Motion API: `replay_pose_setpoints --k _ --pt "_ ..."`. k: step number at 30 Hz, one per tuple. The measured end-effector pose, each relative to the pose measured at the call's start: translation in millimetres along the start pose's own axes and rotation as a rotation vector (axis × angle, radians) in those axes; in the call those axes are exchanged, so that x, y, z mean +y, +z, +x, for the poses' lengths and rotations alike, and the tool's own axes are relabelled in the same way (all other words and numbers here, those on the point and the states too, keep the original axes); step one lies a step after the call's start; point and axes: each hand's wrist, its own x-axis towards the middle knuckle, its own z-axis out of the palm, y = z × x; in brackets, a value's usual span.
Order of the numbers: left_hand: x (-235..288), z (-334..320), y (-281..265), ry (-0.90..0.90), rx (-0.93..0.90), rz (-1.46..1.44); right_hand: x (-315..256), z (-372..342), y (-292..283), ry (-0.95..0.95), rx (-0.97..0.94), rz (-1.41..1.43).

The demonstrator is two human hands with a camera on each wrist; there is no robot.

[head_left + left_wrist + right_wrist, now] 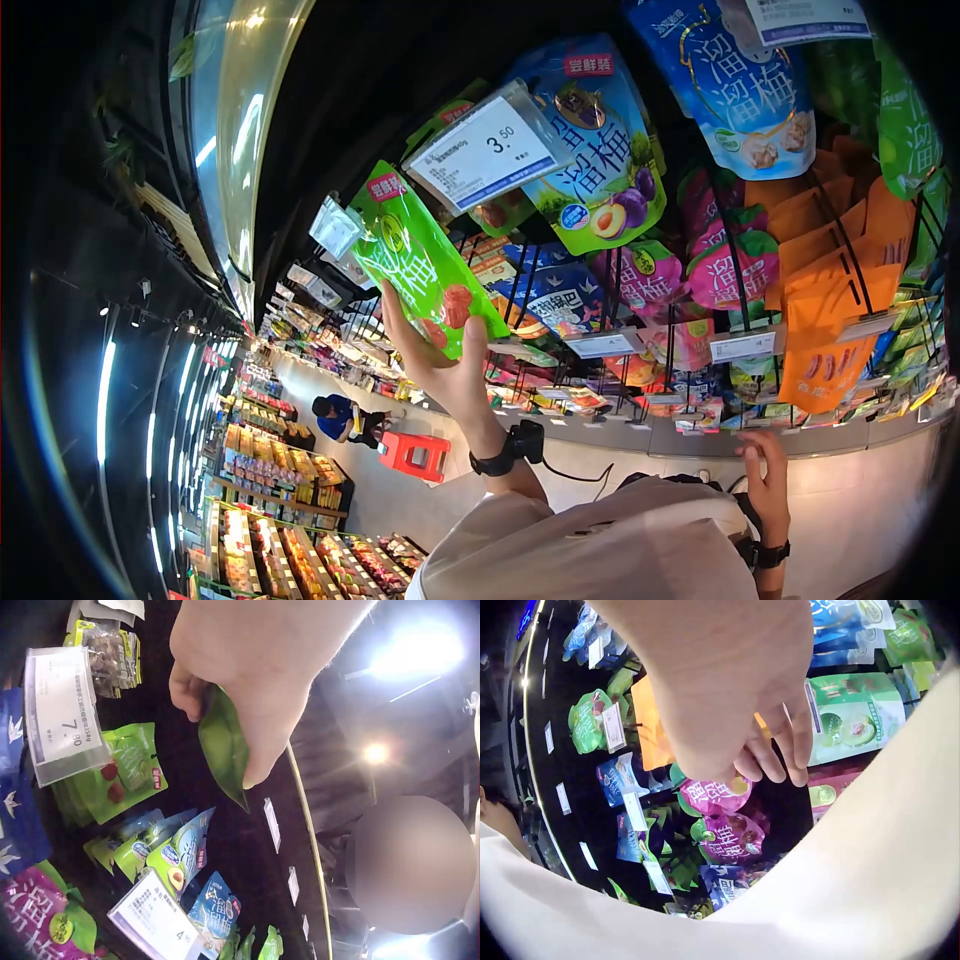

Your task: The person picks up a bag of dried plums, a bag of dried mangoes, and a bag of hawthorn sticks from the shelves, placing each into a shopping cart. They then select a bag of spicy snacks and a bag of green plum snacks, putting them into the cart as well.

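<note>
My left hand pinches the lower end of a green snack pouch printed with red dried plums. In the left wrist view the pouch shows edge-on between the thumb and curled fingers of the left hand. My right hand hangs low at the other side, near the body, its fingers loosely bent and holding nothing. From the right wrist, the right hand overlaps pink pouches on the rack.
Price tags and hanging blue pouches surround the left hand. Orange bags hang above the right hand. Beyond the aisle are a red stool, a seated person and lit produce stands.
</note>
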Motion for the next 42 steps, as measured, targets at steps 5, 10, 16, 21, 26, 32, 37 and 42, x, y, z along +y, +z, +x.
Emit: replay_pose_setpoints --k 5,10,16,21,26,32,37,42 --pt "5.3 9.7 1.4 0.099 -0.045 0.057 -0.7 3.2 2.7 -0.025 -0.014 -0.01" --pt "-2.3 9.5 4.4 0.041 -0.067 0.031 4.0 2.6 2.9 -0.021 0.033 0.02" --pt "-14.9 11.6 10.5 -0.022 -0.086 -0.041 5.0 -1.7 6.2 -0.018 0.062 -0.006" --pt "-21.6 24.2 22.1 -0.012 -0.162 0.148 2.8 -4.7 12.9 -0.004 0.074 -0.012" --pt "-25.6 30.5 36.7 -0.027 -0.162 0.31 4.9 -9.4 19.8 0.017 0.093 -0.025" --pt "-31.3 28.6 52.5 -0.026 -0.136 0.35 -3.2 -19.5 28.8 0.043 0.126 -0.114" --pt "-39.6 27.8 54.9 -0.029 -0.18 0.34 -7.2 -36.5 43.2 0.085 0.203 -0.122" --pt "-37.7 21.9 51.1 -0.035 -0.134 0.315 -16.0 -61.8 42.0 0.134 0.259 -0.153"
